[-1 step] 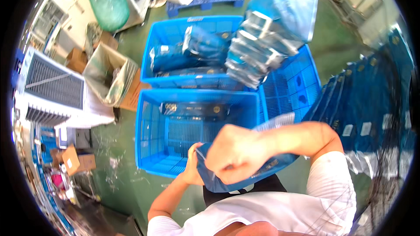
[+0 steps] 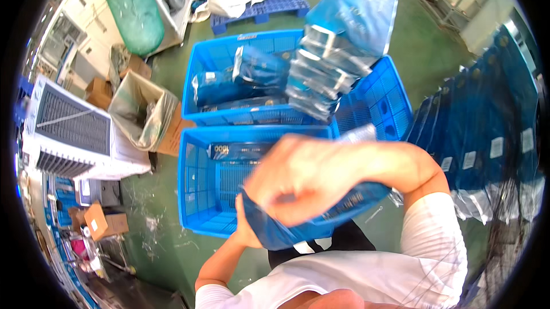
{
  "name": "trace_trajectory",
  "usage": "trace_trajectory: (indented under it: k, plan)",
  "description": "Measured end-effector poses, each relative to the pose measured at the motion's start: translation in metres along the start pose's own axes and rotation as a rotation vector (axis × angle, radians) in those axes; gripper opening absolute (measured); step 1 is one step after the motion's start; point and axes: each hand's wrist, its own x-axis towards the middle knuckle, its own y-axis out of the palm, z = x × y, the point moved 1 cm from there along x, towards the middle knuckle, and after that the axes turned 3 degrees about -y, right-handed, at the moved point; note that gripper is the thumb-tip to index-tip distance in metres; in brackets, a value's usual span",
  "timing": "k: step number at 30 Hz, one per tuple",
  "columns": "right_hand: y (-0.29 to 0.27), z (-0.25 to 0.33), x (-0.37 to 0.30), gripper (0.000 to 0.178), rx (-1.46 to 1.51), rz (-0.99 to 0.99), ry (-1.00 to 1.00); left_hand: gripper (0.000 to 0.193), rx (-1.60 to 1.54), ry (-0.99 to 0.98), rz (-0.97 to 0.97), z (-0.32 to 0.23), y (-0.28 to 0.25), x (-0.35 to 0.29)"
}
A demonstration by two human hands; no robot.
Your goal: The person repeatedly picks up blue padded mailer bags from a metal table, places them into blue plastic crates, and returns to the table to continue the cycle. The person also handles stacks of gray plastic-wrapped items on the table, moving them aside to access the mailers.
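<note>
A long dark-blue plastic-wrapped package (image 2: pixel 281 234) lies slantwise in front of my body, above the near edge of the blue crate. My left hand (image 2: pixel 246 229) grips its left end from the side, partly hidden by the package. Across its upper side lies my right hand (image 2: pixel 295 180), smeared by motion, with the fingers curled; what is in them, if anything, is hidden. Beneath, in the near blue crate (image 2: pixel 197 177), a flat dark-blue package (image 2: pixel 235 151) rests along the far wall. A translucent wrapping edge (image 2: pixel 360 134) shows beyond my right forearm.
A second blue crate (image 2: pixel 240 117) behind holds several blue packages (image 2: pixel 260 67). A stack of blue packages (image 2: pixel 338 51) rests on the crates at right. Many blue packages (image 2: pixel 481 126) hang on the right. At left stand a lined carton (image 2: pixel 169 128) and a white cooler (image 2: pixel 109 148).
My right hand has moved left and slightly up along the package. The package's left end has shifted left with my left hand. The whole view has tilted slightly.
</note>
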Motion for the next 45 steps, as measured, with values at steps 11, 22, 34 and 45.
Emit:
trace_trajectory:
  k: [11, 22, 34, 45]
  plan:
    - [0.054, -0.075, -0.204, 0.127, 0.375, -0.573, 0.148, 0.093, -0.511, 0.101, -0.510, -0.144, -0.057, 0.121]
    - [-0.103, -0.004, -0.188, 0.083, 0.524, -1.402, -0.144, 0.080, -0.047, 0.001, -0.124, -0.280, -0.033, 0.439]
    - [-0.330, -0.121, -0.234, 0.082, -0.072, -1.746, 0.634, 0.061, -0.055, -0.334, -0.185, -0.028, 0.002, 0.492]
    - [-0.251, -0.056, -0.183, 0.077, 0.066, -1.653, 0.262, 0.049, 0.032, 0.061, -0.241, -0.026, 0.018, 0.429]
